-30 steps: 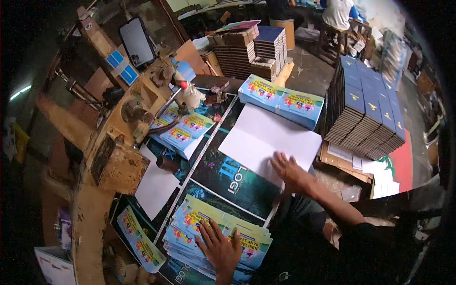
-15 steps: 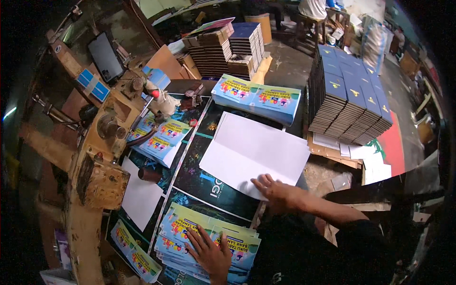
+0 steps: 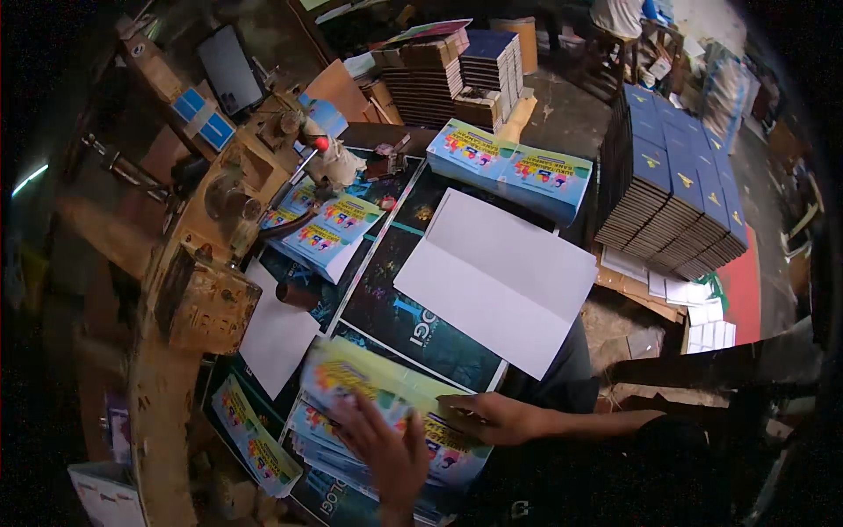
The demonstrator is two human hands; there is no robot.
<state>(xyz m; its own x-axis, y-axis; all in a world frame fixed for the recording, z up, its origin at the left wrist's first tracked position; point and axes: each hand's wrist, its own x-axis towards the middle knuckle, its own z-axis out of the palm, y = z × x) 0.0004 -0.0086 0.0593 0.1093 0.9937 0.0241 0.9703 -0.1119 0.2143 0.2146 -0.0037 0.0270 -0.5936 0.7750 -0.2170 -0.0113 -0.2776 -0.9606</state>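
Note:
A pile of blue, green and yellow printed cover sheets lies at the near side of the table. My left hand rests over its left part, smeared by motion, thumb apart from the fingers. The top sheet is blurred and slightly raised at its far left edge. At the right of that sheet, my right hand has its fingers closed on the edge, partly hiding it. Beyond my right hand are large white sheets with a crease across them, touched by neither hand.
A worn tan machine stands left, with printed booklets beside its arm. One printed strip lies near left. Behind the white sheets is a cover stack. Tall blue book stacks stand right. A phone is mounted far left.
My right hand has moved from the white sheets left and nearer, onto the printed pile. The top printed sheet has shifted and lifted a little under my left hand. The whole view has shifted slightly.

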